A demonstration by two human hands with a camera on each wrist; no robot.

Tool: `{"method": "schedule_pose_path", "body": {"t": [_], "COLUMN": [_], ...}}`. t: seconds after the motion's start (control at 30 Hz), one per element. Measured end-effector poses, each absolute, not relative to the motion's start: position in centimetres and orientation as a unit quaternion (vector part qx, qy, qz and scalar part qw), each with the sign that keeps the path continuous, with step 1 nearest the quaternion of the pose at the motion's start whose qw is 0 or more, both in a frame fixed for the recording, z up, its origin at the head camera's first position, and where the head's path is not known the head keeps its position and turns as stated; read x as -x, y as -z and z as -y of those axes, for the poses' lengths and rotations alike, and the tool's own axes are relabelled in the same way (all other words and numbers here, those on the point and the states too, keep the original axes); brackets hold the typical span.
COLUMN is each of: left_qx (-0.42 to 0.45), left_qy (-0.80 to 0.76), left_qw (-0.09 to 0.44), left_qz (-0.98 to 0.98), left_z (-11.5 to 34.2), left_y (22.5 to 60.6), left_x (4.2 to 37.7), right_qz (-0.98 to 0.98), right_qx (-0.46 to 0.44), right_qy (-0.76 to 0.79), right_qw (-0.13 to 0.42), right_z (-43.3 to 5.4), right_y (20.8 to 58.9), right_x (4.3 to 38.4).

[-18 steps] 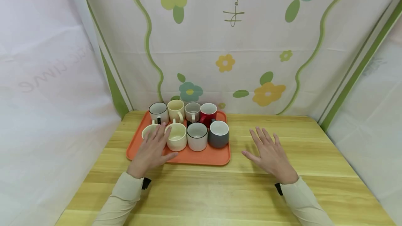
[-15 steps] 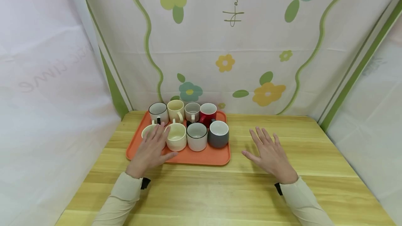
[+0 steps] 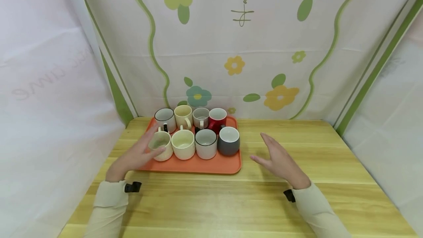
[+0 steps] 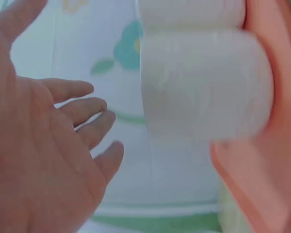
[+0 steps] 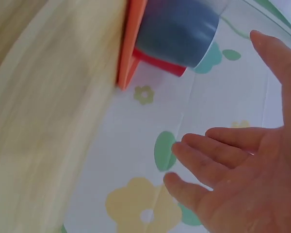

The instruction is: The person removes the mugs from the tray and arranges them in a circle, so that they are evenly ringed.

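An orange tray (image 3: 205, 166) carries two rows of upright mugs. My left hand (image 3: 135, 153) hovers at the tray's left side, fingers extended and thumb apart, by the front-left cream mug (image 3: 165, 151). In the left wrist view a gap shows between that hand and the pale mug (image 4: 203, 87). Beside it in the front row stand another cream mug (image 3: 183, 148), a white mug with a black rim (image 3: 206, 148) and a dark grey mug (image 3: 228, 144). Over the table, right of the tray, my right hand (image 3: 281, 161) holds nothing, its fingers extended.
In the back row are a black-rimmed white mug (image 3: 165, 115), a yellow mug (image 3: 183, 115), a light grey mug (image 3: 201, 115) and a red mug (image 3: 217, 120). The wooden table (image 3: 211, 205) meets a flowered cloth (image 3: 205, 36) at the back; cloth also hangs at both sides.
My left hand has moved left and turned palm-inward, uncovering the front-left cream mug. The right hand has turned onto its edge almost in place. The head view has shifted slightly.
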State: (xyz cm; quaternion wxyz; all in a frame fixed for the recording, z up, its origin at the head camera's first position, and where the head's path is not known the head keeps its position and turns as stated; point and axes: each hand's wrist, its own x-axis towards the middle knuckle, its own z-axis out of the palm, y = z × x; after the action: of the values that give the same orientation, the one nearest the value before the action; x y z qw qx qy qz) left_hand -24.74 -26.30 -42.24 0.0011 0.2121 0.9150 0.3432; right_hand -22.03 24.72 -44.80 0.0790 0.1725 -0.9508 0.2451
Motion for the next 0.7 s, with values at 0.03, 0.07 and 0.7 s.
{"method": "schedule_pose_path", "body": {"t": [0.03,0.07,0.7], "left_qx": [-0.204,-0.197,-0.171], "left_qy": [-0.358,-0.370,-0.568], "left_qw": [0.005,0.006,0.062], "left_qz": [-0.911,-0.908,-0.803], "left_z": [27.1,27.9,36.4], "left_y": [42.2,42.2,47.3], "left_x": [24.8,24.8,26.0], "right_qz": [0.947,0.943,0.882], "right_qx": [-0.172,-0.172,-0.098], "right_qy": [-0.262,-0.276,-0.460], "right_qw": [0.075,0.071,-0.027], "right_z": [-24.5,-24.3,-20.1], "right_y": [44.6,44.5,45.4], "right_x": [22.2,22.4,25.9]}}
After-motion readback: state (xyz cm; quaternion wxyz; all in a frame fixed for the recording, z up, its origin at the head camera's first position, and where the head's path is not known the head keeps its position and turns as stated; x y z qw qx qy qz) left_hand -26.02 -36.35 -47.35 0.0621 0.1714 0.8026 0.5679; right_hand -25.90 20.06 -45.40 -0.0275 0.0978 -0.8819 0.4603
